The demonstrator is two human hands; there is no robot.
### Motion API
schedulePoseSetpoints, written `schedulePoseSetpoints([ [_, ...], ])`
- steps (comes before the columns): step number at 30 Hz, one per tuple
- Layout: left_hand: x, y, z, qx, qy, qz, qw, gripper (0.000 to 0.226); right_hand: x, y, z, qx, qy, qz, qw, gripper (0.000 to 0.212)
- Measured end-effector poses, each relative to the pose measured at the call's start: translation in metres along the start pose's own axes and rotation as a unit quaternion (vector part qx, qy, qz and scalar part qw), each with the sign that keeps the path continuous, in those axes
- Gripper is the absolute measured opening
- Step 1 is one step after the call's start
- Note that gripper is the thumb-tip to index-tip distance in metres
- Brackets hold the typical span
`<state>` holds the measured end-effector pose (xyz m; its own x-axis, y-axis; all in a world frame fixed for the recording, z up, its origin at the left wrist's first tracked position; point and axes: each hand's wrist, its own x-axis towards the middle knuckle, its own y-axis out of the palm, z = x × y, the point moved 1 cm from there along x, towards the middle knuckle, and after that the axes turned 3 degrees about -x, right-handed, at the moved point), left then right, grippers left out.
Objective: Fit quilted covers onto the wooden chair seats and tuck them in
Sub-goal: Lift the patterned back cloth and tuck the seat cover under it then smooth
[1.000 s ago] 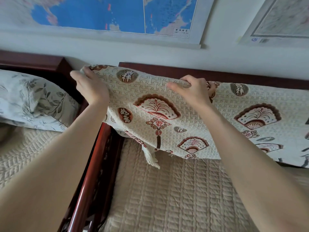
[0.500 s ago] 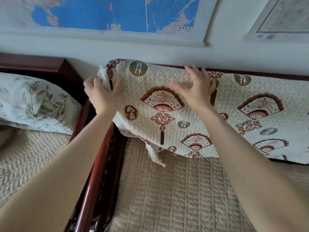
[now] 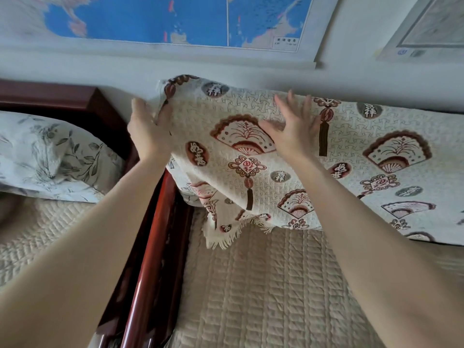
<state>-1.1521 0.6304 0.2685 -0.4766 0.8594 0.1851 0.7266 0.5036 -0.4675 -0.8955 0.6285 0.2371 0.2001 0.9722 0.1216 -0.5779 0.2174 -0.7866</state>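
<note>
A cream quilted cover (image 3: 351, 156) with red fan and knot motifs hangs over the backrest of the wooden seat, its fringed lower edge (image 3: 226, 237) dangling above the seat. My left hand (image 3: 148, 129) grips the cover's upper left corner, thumb on the front and fingers behind the edge. My right hand (image 3: 291, 129) lies flat on the cover's face with fingers spread and straight. A beige quilted cover (image 3: 263, 292) lies over the seat below.
A dark red wooden armrest (image 3: 150, 259) runs between this seat and the one to the left, where a leaf-print pillow (image 3: 50, 156) lies on another beige quilted cover (image 3: 32, 234). Maps (image 3: 175, 21) hang on the wall behind.
The patterned cover has been raised and spread up over the backrest. My right hand went from pinching the top edge to pressing flat; my left hand moved right along the corner.
</note>
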Motion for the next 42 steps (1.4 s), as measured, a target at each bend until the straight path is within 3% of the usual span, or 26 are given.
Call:
schedulePoseSetpoints([
  [4,-0.034,0.0,0.027,0.005,-0.015,0.006,1.0,0.041,-0.003,0.004,-0.006,0.017,-0.006,-0.037,0.999,0.067],
  [7,-0.059,0.005,0.044,0.024,-0.022,0.061,0.998,0.033,-0.013,0.003,-0.014,0.029,-0.016,-0.078,0.996,0.067],
  [10,-0.066,0.009,0.05,0.04,-0.032,0.116,0.992,0.028,-0.026,0.008,-0.025,0.031,-0.013,-0.069,0.997,0.076],
  [16,-0.033,0.0,0.025,0.041,-0.061,0.025,0.997,0.018,-0.03,0.012,-0.019,0.014,0.001,-0.03,0.999,0.088],
  [19,-0.039,0.001,0.031,0.046,-0.062,0.024,0.997,0.022,-0.024,0.009,-0.014,-0.003,0.011,0.008,1.0,0.088],
  [22,-0.067,0.003,0.049,0.076,-0.032,0.099,0.992,0.03,-0.028,0.007,-0.018,-0.004,-0.007,0.01,1.0,0.091],
  [25,-0.082,0.013,0.071,0.09,-0.066,0.175,0.978,0.042,-0.041,0.009,-0.029,-0.004,-0.032,-0.004,0.999,0.095],
  [28,-0.086,0.021,0.074,0.093,-0.096,0.203,0.97,0.046,-0.057,0.013,-0.044,-0.036,-0.013,0.012,0.999,0.097],
  [33,-0.08,0.01,0.079,0.09,-0.058,0.149,0.983,0.037,-0.076,0.019,-0.054,-0.054,-0.011,0.014,0.998,0.101],
  [38,-0.054,0.003,0.071,0.052,-0.092,0.044,0.993,0.016,-0.064,0.019,-0.04,-0.036,0.001,0.027,0.999,0.099],
  [42,-0.075,0.014,0.079,0.069,-0.102,0.063,0.99,0.03,-0.061,0.021,-0.041,-0.025,-0.013,0.028,0.999,0.1],
])
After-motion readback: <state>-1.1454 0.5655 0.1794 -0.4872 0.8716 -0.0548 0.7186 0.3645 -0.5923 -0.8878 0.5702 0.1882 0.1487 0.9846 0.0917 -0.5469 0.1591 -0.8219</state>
